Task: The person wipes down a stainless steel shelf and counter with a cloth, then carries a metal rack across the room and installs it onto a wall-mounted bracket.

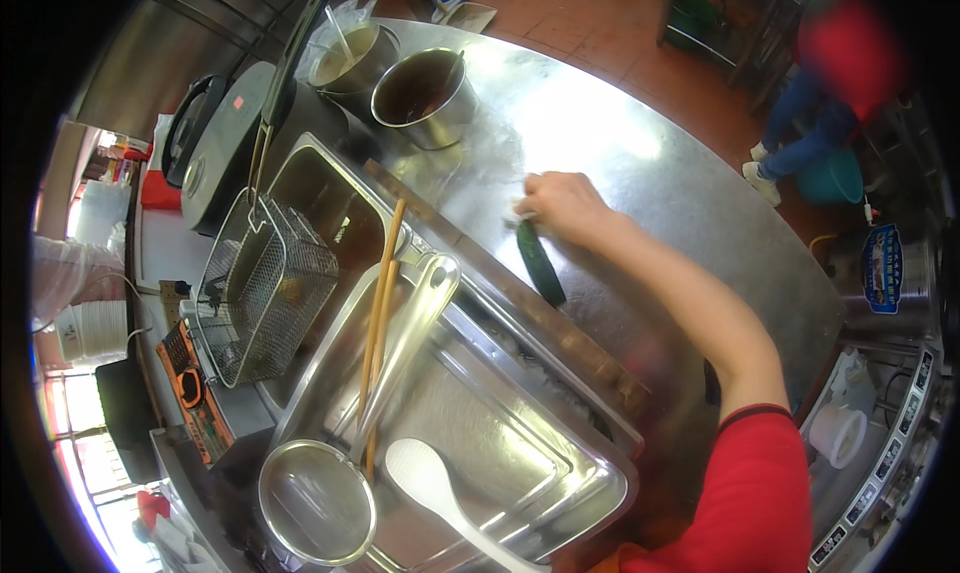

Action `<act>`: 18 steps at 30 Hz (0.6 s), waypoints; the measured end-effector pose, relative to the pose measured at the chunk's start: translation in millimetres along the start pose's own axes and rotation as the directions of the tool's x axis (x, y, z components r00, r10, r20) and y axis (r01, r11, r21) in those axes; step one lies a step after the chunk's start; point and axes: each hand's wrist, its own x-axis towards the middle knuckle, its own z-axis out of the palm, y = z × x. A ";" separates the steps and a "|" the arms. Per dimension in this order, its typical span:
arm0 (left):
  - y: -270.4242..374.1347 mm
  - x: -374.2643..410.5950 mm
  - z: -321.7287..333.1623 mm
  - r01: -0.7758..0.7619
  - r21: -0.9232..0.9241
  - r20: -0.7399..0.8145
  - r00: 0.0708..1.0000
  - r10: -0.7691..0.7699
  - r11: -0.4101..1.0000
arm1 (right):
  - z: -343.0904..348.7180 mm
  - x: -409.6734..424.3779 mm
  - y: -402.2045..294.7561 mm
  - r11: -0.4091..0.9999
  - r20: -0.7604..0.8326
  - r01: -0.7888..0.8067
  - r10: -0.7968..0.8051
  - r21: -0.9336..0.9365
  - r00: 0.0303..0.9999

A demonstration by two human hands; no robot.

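My right hand (559, 201), at the end of a bare arm in a red short sleeve, is over the steel table (720, 220). Its fingers close on the whitish upper end of a long dark green object (538, 264), which looks like a cucumber; blur leaves its exact kind uncertain. The object's lower end points towards a worn wooden board edge (517, 280). My left hand is out of view. In front of me a steel strainer (317, 502), wooden chopsticks (381, 310) and a white rice paddle (420, 472) lie over a steel pan lid (487, 415).
A wire fryer basket (262, 295) hangs at the fryer on the left. Two steel pots (424, 100) (356, 55) with contents and utensils stand at the table's far end. Another person (847, 62) in red stands beyond the table, near a teal bucket (829, 179).
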 end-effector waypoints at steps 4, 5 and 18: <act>-1.6 0.5 0.3 -0.004 0.005 -0.020 1.000 0.004 1.000 | -29.0 -68.5 -8.0 0.999 -0.012 -0.043 0.043 -0.001 0.999; -2.0 1.5 1.2 -0.006 0.006 -0.024 1.000 0.006 1.000 | -33.0 -85.3 -9.7 0.998 -0.003 -0.046 0.046 0.031 0.999; -10.1 -6.1 -24.1 -0.123 0.193 -0.056 0.989 0.136 0.973 | 41.4 39.5 -35.3 0.999 -0.054 -0.038 0.040 0.034 0.998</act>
